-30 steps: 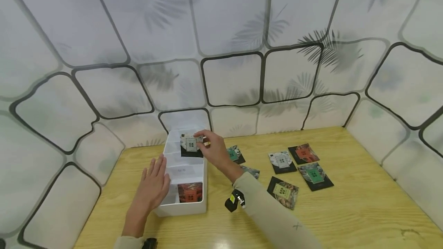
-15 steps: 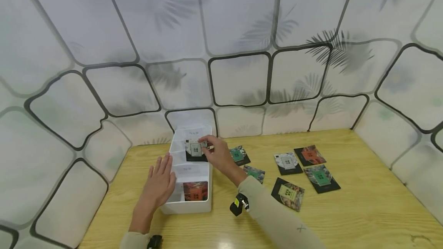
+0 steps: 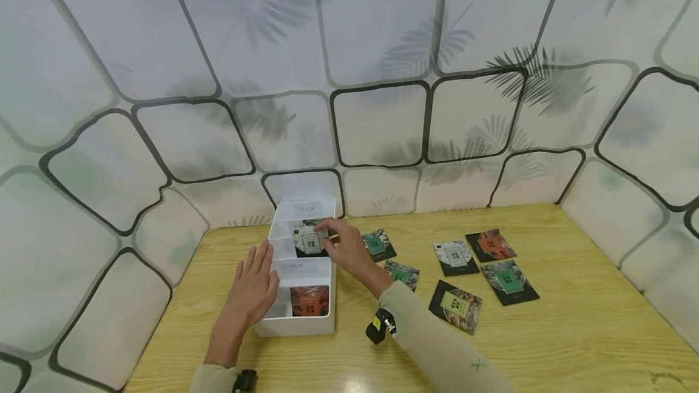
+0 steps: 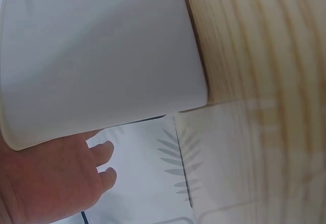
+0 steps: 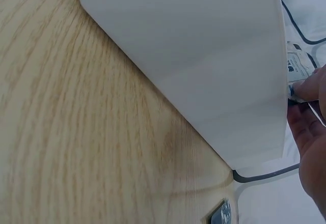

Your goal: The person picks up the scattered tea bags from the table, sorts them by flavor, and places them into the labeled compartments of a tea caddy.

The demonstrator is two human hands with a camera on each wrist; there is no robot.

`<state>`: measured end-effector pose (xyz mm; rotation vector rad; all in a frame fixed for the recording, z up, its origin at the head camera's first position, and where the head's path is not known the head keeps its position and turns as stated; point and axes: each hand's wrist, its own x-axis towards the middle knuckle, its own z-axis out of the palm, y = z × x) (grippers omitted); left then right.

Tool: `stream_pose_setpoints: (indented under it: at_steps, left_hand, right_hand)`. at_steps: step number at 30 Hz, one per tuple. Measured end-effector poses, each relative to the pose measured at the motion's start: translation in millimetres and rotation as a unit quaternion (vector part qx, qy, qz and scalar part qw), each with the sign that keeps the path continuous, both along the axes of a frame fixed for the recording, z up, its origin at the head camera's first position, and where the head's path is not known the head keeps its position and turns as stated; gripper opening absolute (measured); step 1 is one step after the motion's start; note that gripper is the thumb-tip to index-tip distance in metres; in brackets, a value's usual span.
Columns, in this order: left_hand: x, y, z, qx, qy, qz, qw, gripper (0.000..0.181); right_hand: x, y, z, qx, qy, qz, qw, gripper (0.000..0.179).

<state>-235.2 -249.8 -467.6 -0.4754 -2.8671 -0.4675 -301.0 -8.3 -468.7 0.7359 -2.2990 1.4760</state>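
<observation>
A white divided box (image 3: 297, 327) stands on the wooden table with its compartments in a row front to back. My right hand (image 3: 349, 251) pinches the right edge of a silver-and-black packet (image 3: 307, 244), low in a middle compartment. The right wrist view shows thumb and fingers on the packet (image 5: 298, 67) just past the box's rim. Behind it the top of another dark packet (image 3: 311, 222) peeks out. A red packet (image 3: 309, 302) leans in the front compartment. My left hand (image 3: 250, 287) lies with straight fingers along the box's left rim.
On the table (image 3: 382, 344) right of the box lie several flat packets: a green one (image 3: 378, 244) and another green one (image 3: 401, 273) near my right forearm, then a silver one (image 3: 455, 257), a red one (image 3: 490, 244), a green one (image 3: 509, 281) and a yellow-labelled one (image 3: 455, 305). A patterned curtain (image 3: 377, 126) backs the table.
My right hand has lowered the silver packet into the box, and the packet behind it now shows above its top. My left hand stays along the rim. The head view has shifted slightly.
</observation>
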Motion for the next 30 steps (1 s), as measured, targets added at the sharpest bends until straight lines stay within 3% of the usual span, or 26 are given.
stream_pose_setpoints:
  at_steps: [17,30]
  left_hand:
    - [0.9,0.4,1.8,0.008,-0.006,0.001,0.9999,0.056]
    - [1.5,1.6,3.0,0.012,-0.006,0.001,0.9999,0.056]
  right_hand:
    - [2.2,0.7,-4.2,-0.024,0.008,0.020,0.9995,0.022]
    - [1.6,7.0,-8.6,-0.050,0.010,0.010,0.9986,0.023]
